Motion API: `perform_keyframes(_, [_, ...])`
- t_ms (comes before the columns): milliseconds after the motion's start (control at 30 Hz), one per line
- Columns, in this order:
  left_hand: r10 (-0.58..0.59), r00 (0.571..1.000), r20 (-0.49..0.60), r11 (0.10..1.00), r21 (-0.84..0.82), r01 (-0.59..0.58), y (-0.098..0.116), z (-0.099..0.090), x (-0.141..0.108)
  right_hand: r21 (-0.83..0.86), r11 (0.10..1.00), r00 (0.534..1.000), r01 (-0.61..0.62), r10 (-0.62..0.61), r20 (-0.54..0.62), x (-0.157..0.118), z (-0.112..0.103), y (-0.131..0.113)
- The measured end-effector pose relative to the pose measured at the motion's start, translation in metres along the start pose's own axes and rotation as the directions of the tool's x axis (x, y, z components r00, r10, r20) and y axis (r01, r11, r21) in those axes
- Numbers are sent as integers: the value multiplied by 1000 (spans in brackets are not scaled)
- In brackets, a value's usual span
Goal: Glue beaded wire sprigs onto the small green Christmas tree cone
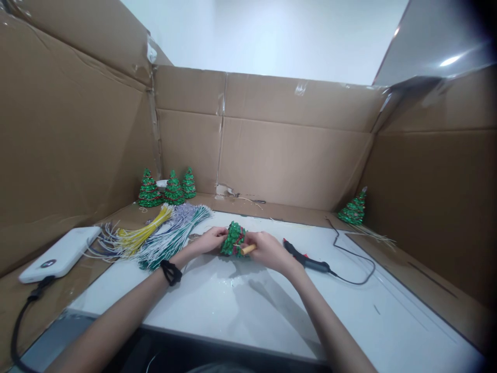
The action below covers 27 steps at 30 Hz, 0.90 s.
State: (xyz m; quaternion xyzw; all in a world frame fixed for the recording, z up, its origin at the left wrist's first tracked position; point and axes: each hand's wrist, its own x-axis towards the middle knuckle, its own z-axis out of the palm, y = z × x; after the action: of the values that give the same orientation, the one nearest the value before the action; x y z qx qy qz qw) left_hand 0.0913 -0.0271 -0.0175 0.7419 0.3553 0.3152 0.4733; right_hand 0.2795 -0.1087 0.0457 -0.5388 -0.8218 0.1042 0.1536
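Observation:
A small green Christmas tree (234, 238) with red garland is tilted over the white board, between my two hands. The fingers of my left hand (213, 239) are closed on its left side. My right hand (267, 249) is closed around a tool with a yellowish wooden-looking handle (249, 249), right up against the tree. The working end of that tool is too small and hidden to tell its kind. To the right of my right hand lies a black corded tool (306, 259) with red parts, shaped like a glue gun.
Bundles of yellow wires (145, 231) and green-and-white wires (174, 239) lie left. A white power bank (58, 255) with a black cable sits further left. Several decorated trees (148, 189) stand in the back left corner, another tree (353, 208) at right. Cardboard walls (295, 150) enclose the board (217, 311).

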Motion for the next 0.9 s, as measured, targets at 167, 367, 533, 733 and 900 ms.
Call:
perform_keyframes(167, [-17, 999, 47, 1000, 18, 17, 3, 0, -3, -23, 999, 999, 44, -44, 16, -2, 4, -5])
perform_keyframes(367, [169, 966, 194, 964, 171, -203, 8, -18, -3, -137, 991, 998, 4, -12, -59, 0, 17, -15])
perform_keyframes(533, [175, 968, 178, 933, 285, -220, 7, -25, -1, -129, 992, 997, 7, -17, -78, 0, 14, -12])
perform_keyframes(733, [184, 975, 127, 894, 390, -220, 7, -25, -2, -8, 999, 995, 47, -46, 84, -7, -3, -4])
perform_keyframes(900, [237, 964, 117, 851, 454, -264, 6, -28, -3, -1, 998, 995, 61, -61, 84, -9, -7, -6])
